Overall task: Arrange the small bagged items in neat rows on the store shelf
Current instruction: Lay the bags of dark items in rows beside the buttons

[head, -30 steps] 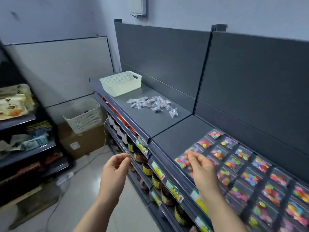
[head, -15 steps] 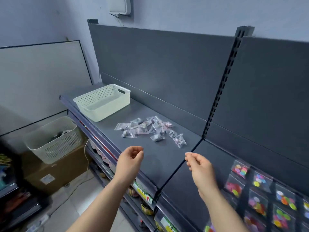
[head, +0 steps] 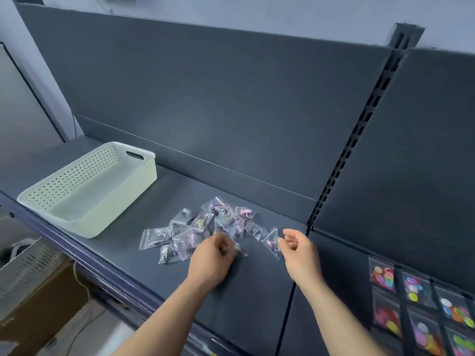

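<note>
Clear zip bags (head: pixel 205 228) jumbled mid-frame on shelf (head: pixel 257 291), left hand (head: pixel 212 260) pinching one, right hand (head: pixel 299 251) curled at rightmost, grip unclear

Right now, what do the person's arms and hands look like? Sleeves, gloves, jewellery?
The left forearm and right forearm are bare down to the frame's bottom edge; no sleeve or cuff shows. The left hand and right hand wear no gloves. No watch, bracelet or band at either wrist, no ring visible, no markings.
</note>
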`<state>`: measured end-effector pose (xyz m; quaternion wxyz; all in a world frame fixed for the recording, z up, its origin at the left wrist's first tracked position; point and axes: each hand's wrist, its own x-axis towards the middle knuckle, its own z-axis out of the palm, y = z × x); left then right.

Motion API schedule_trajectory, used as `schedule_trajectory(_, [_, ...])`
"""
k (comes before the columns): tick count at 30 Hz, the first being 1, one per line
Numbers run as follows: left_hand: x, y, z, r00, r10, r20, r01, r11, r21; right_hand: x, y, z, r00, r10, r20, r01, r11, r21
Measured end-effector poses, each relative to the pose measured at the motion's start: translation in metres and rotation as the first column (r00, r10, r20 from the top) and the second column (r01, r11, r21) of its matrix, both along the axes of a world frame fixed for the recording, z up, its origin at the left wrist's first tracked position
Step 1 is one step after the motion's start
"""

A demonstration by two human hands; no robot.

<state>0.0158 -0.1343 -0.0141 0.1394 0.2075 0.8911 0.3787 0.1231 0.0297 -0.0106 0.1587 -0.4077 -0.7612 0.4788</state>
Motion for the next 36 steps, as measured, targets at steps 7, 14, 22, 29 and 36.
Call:
schedule_trajectory(7, [-0.029, -0.026, 0.023, 0.826, -0.119, 0.550, -0.185, 0.866, 0.465, -0.021, -0.013, -0.002, 0.987, -0.004, 0.163, -0.011, 0.996, 0.088])
schedule_trajectory(14, [-0.068, -0.013, 0.034, 0.738, -0.194, 0.646, -0.196, 0.855, 0.481, -0.021, -0.022, 0.001, 0.999, -0.038, -0.012, 0.037, 0.996, -0.079])
schedule_trajectory(22, [-0.082, 0.006, 0.017, 0.949, -0.316, -0.001, 0.316, 0.949, -0.002, -0.050, -0.030, 0.005, 0.958, 0.003, 0.287, -0.066, 0.975, 0.210])
schedule_trajectory(29, [-0.087, 0.017, 0.002, 0.854, -0.471, -0.220, 0.429, 0.878, -0.214, -0.037, -0.034, 0.010, 0.984, -0.170, 0.045, 0.170, 0.985, 0.008])
schedule_trajectory(36, [-0.070, -0.005, 0.035, 0.823, -0.367, 0.434, 0.132, 0.866, 0.481, -0.014, -0.044, 0.016, 0.939, -0.339, -0.050, 0.324, 0.927, -0.191])
